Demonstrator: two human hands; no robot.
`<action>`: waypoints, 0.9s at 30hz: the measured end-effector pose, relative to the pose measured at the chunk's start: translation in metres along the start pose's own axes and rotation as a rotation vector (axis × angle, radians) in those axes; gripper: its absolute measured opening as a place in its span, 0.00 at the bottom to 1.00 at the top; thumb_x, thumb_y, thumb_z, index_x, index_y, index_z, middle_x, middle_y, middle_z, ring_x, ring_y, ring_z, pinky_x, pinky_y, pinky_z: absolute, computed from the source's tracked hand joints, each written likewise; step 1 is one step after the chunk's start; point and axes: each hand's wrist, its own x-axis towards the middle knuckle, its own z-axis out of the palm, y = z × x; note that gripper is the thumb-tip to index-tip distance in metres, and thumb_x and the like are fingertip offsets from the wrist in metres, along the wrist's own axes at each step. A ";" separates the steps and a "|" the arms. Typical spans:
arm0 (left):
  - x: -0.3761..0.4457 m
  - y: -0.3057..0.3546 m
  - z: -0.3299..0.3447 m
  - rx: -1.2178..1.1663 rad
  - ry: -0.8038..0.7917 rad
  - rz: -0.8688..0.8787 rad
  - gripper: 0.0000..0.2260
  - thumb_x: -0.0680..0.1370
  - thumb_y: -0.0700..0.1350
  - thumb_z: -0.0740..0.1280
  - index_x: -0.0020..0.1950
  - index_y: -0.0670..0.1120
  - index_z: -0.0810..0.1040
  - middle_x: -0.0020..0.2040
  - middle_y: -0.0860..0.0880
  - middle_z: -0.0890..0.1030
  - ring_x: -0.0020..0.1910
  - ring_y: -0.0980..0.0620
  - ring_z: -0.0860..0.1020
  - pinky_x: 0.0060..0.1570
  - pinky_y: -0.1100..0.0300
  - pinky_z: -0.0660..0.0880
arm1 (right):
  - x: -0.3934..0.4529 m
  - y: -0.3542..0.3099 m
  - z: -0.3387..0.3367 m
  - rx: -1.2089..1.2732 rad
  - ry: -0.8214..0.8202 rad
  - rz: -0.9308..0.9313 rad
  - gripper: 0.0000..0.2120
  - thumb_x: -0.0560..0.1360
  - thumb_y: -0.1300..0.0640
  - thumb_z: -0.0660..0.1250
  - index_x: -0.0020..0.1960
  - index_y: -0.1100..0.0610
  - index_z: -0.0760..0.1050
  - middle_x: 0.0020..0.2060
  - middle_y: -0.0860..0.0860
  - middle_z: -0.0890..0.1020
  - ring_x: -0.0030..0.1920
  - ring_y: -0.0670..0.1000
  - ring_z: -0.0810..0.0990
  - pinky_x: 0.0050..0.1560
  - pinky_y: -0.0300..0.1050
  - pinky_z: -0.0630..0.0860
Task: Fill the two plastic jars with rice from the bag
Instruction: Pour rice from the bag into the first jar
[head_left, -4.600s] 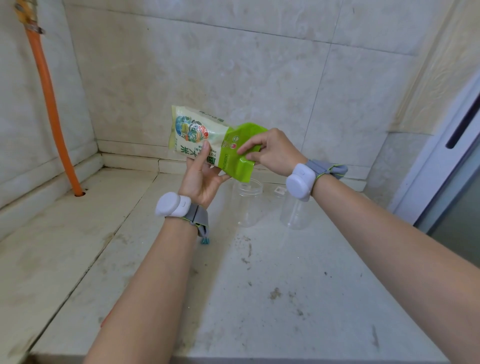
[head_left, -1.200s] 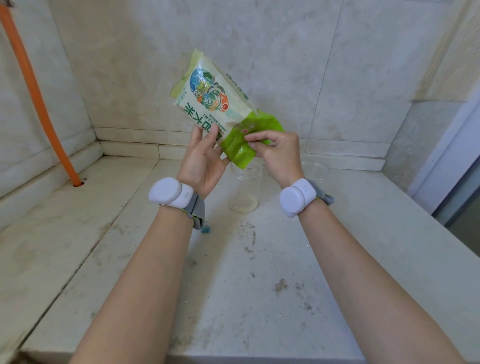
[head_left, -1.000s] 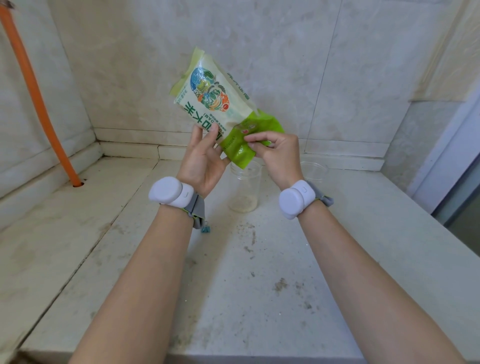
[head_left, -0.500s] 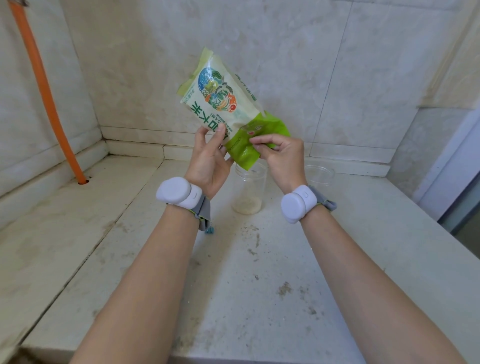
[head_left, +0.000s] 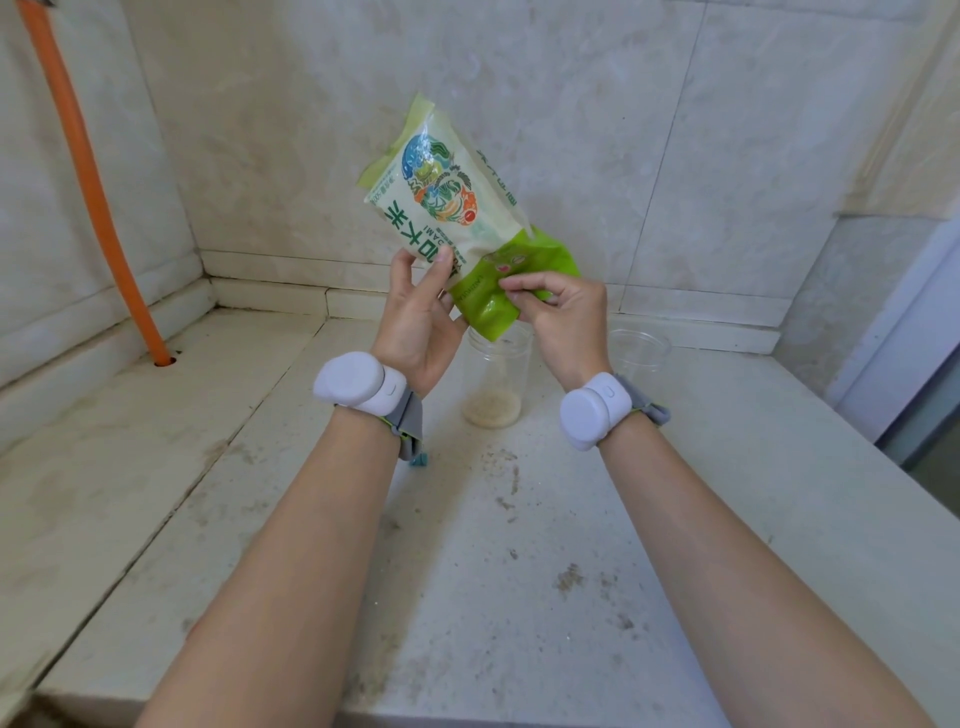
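Note:
A green and cream rice bag (head_left: 447, 202) is tipped with its green end down over a clear plastic jar (head_left: 493, 384). A thin layer of rice lies in the bottom of that jar. My left hand (head_left: 418, 317) holds the bag from the left side, fingers around its middle. My right hand (head_left: 561, 317) pinches the green lower end of the bag just above the jar's mouth. A second clear jar (head_left: 640, 353) stands to the right, partly hidden behind my right wrist; no rice shows in it.
The jars stand on a stained white stone counter (head_left: 519, 545) set in a tiled corner. An orange pipe (head_left: 85, 176) runs down the left wall into the counter. A white door frame (head_left: 904, 332) borders the right side.
The bag has tipped from lying nearly level to steeply mouth-down over the left jar, and a little rice has appeared in that jar. Over the last second the hands have hardly moved.

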 end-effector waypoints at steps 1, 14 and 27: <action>0.000 0.000 0.000 0.002 -0.004 0.001 0.05 0.81 0.42 0.59 0.56 0.49 0.68 0.55 0.48 0.79 0.55 0.47 0.77 0.56 0.46 0.75 | 0.000 0.000 0.000 -0.003 0.003 -0.001 0.14 0.70 0.68 0.70 0.38 0.49 0.83 0.41 0.51 0.85 0.45 0.53 0.84 0.50 0.58 0.81; 0.001 0.000 -0.001 -0.027 -0.018 -0.001 0.06 0.81 0.41 0.59 0.57 0.48 0.68 0.56 0.46 0.78 0.55 0.46 0.77 0.51 0.47 0.78 | -0.003 -0.002 0.001 -0.002 0.006 0.002 0.11 0.71 0.68 0.70 0.40 0.53 0.83 0.40 0.52 0.85 0.44 0.52 0.84 0.49 0.55 0.81; 0.001 0.000 0.000 -0.042 -0.011 -0.004 0.05 0.81 0.41 0.60 0.55 0.48 0.69 0.55 0.46 0.79 0.56 0.45 0.76 0.52 0.46 0.77 | -0.003 -0.003 0.001 0.012 0.005 -0.001 0.10 0.71 0.68 0.70 0.41 0.54 0.83 0.40 0.52 0.85 0.43 0.51 0.84 0.48 0.51 0.82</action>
